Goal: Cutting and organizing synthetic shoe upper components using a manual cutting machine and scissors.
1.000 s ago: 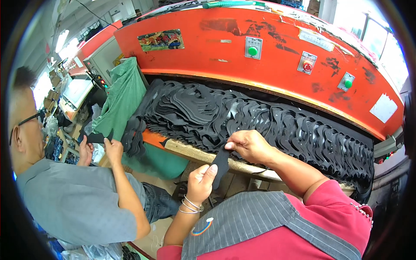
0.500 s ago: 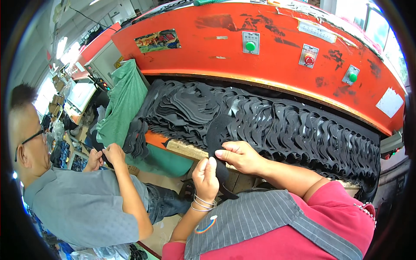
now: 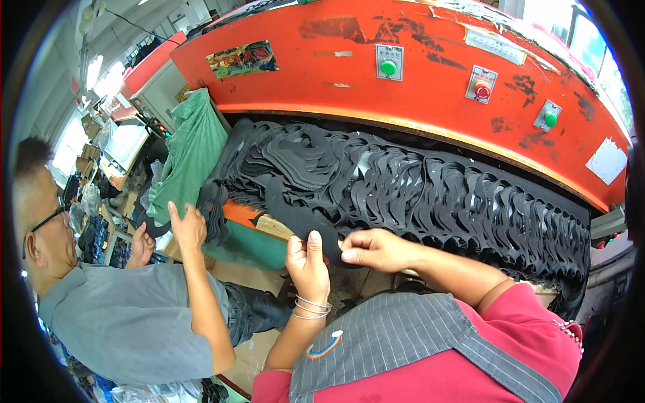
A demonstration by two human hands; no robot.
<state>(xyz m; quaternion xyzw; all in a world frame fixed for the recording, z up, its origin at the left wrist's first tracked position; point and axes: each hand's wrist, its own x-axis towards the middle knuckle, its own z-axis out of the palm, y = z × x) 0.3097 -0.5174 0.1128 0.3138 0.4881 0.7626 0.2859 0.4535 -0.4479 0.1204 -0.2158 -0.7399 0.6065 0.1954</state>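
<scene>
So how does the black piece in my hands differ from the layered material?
The held piece is small; the layered material far larger. The held piece is one curved strip; the layered material shows wavy rows. Your left hand and right hand grip the held piece; the layered material lies on the machine. Both are black.

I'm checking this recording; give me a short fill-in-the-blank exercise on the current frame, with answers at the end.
1. The person's left hand holds a curved piece whose colour is ____.
2. The hand with thin bracelets at its wrist is the person's ____ one.
3. On the machine front, the red button sits between two buttons coloured ____.
4. The apron has stripes and a multicoloured arc, a ____.

Missing words: black; left; green; rainbow.
</scene>
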